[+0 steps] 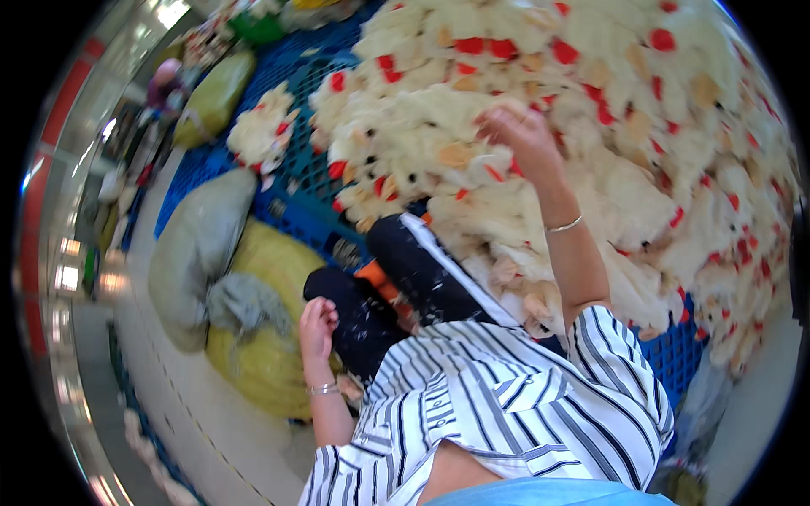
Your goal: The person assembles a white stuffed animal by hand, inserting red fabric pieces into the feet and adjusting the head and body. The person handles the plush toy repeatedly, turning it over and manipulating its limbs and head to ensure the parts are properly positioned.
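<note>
Plush chicks (pixel 591 110) fill the upper right; the right hand (pixel 519 126) grasps one. The left hand (pixel 318 325), loosely curled and empty, hovers lower left. Tugging could topple neighbouring toys.

Single head cam, fisheye, looks down close over person's torso toward plush toy pile (pixel 591 110).

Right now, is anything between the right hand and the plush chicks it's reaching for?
Nothing visible: the right hand already rests on the pile of cream plush chicks. The left hand sits apart by the dark trouser knee.
</note>
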Motion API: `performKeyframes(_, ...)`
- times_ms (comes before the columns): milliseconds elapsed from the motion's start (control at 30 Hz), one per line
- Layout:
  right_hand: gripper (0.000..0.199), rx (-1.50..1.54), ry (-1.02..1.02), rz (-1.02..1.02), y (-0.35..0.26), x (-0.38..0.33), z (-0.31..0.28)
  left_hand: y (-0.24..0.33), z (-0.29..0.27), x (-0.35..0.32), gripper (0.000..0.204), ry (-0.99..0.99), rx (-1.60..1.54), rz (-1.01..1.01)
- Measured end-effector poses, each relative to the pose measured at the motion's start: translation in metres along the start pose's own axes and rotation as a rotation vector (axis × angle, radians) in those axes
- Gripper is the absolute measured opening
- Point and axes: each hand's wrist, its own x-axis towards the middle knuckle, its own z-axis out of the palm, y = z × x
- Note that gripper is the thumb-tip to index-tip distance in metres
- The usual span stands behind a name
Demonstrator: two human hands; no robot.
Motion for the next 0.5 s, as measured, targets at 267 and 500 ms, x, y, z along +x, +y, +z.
performKeyframes(267,0.026,-0.189,-1.079,0.317,0.067,-0.009,0.157,-0.012,-0.039,-0.056,0.014,0.106,-0.017,0.008)
performKeyframes(500,0.026,-0.204,-1.125,0.352,0.08,0.012,0.228,-0.007,-0.072,-0.086,0.011,0.265,-0.082,-0.068)
